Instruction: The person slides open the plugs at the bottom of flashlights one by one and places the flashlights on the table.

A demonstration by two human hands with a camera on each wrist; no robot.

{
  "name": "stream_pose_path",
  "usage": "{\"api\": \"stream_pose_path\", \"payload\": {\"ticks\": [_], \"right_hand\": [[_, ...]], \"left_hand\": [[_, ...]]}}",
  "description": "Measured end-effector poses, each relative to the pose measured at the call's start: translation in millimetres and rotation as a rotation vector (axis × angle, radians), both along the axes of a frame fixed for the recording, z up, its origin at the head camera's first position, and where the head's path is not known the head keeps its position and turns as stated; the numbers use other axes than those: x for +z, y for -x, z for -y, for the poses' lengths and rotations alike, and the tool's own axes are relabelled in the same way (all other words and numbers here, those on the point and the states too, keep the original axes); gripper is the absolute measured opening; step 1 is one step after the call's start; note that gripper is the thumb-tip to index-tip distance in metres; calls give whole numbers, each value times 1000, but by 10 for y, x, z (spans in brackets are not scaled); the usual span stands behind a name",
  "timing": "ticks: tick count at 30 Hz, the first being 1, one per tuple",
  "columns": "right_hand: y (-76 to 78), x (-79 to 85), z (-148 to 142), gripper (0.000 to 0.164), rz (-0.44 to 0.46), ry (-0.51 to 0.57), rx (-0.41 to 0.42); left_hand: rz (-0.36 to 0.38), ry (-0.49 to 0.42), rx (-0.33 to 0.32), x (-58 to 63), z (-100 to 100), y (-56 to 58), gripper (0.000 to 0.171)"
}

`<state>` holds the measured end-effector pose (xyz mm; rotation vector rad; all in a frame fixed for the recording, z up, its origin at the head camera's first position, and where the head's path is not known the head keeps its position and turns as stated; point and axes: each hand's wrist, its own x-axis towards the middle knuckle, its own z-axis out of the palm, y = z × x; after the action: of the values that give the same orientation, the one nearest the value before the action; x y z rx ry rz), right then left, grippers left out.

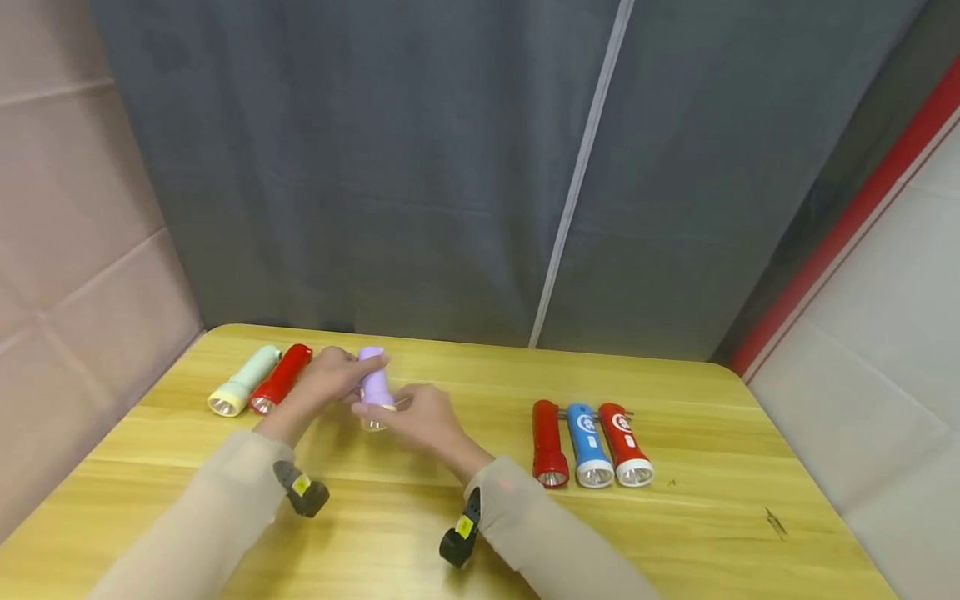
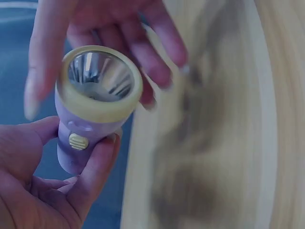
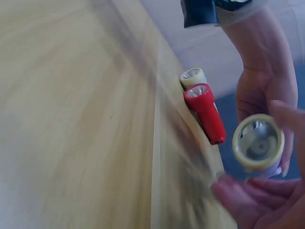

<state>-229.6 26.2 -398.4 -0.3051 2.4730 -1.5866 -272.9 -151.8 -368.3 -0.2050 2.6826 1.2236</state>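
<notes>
A purple flashlight point(image 1: 376, 387) with a pale yellow head ring is held above the table, its lens towards the person. My left hand point(image 1: 335, 375) grips its body, fingers and thumb wrapped round it below the yellow switch point(image 2: 78, 141), as the left wrist view shows. Around the flashlight's head my right hand point(image 1: 422, 415) spreads its fingers loosely, the thumb on one side and the other fingers on the opposite side. In the right wrist view the right fingers point(image 3: 243, 198) blur close to the ring point(image 3: 258, 143).
A mint-green flashlight point(image 1: 251, 372) and a red one point(image 1: 283, 375) lie side by side at the table's left. On the right lie a plain red flashlight point(image 1: 548, 442), a blue one point(image 1: 588, 437) and a red-and-white one point(image 1: 622, 433). A grey curtain point(image 1: 375, 167) hangs behind the wooden table point(image 1: 712, 517).
</notes>
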Motion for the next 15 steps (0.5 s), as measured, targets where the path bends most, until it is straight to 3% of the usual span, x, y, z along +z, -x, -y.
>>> {"api": "stream_pose_path", "payload": {"ticks": [5, 9, 15], "right_hand": [[-24, 55, -210, 51, 123, 168, 89], [-79, 126, -375, 44, 218, 314, 152], [-180, 238, -594, 41, 220, 319, 174]], "left_hand": [[9, -113, -12, 106, -175, -68, 66], [-4, -134, -42, 199, -301, -143, 74], [-14, -203, -58, 314, -489, -256, 79]]}}
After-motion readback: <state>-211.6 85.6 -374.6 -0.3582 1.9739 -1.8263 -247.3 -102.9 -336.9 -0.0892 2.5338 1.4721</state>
